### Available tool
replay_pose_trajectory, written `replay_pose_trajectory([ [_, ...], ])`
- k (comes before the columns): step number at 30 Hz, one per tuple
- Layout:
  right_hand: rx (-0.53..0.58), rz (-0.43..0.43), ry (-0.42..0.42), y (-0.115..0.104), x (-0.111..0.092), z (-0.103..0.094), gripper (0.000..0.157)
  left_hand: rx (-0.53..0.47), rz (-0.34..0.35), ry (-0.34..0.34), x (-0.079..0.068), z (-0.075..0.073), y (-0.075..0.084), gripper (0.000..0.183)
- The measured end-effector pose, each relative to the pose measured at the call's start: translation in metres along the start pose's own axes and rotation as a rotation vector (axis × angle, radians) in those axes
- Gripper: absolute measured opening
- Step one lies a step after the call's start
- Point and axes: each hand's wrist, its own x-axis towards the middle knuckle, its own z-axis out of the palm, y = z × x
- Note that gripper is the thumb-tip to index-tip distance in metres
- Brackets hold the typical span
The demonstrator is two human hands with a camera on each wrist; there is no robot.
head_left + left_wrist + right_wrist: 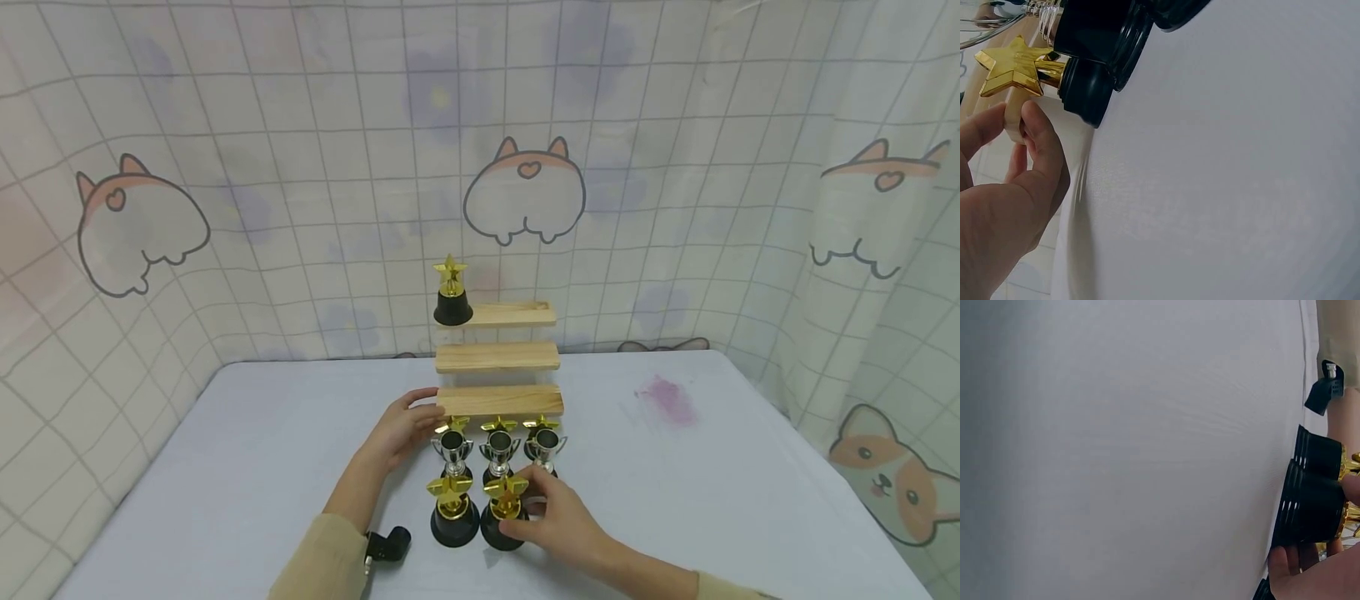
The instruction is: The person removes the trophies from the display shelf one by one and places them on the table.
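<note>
My right hand (558, 518) grips a gold star trophy (506, 504) by its black base, in the front row. In the right wrist view its fingers (1279, 562) lie along the black base (1313, 509). A second star trophy (453, 512) stands just left of it. My left hand (402, 429) pinches the left end of the lowest wooden step (498, 400). In the left wrist view the thumb and fingers (1044, 140) close on that wooden end (1015, 115), right beside a gold star (1013, 69).
Silver cup trophies (498, 450) and more star trophies stand between the front row and the wooden steps. Another star trophy (452, 292) is on the left of the top step (517, 314). Behind the white table (285, 467) hangs a checked curtain (300, 167).
</note>
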Motion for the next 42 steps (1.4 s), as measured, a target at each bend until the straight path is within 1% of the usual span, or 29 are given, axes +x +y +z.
replay_pose_trajectory([
  [7,-0.003,0.003,0.018,-0.001,0.002,0.000,0.046,0.011,0.007,-0.005,0.001,-0.001,0.001,0.055],
  [15,-0.032,-0.006,0.038,-0.002,0.004,-0.001,0.045,0.015,-0.001,0.000,0.001,0.000,0.002,0.054],
  [22,-0.030,-0.011,0.046,-0.001,0.004,-0.003,0.046,0.013,-0.004,0.001,0.001,0.000,0.002,0.055],
  [29,-0.041,-0.039,0.063,0.000,-0.001,-0.007,0.050,0.010,-0.008,-0.002,0.000,0.000,0.001,0.055],
  [35,-0.057,-0.063,0.089,0.001,-0.006,-0.012,0.049,0.002,-0.005,0.002,0.001,-0.001,0.000,0.055],
  [42,-0.020,-0.093,0.094,-0.005,-0.016,-0.025,0.043,0.006,-0.003,-0.004,0.001,-0.002,-0.002,0.055],
])
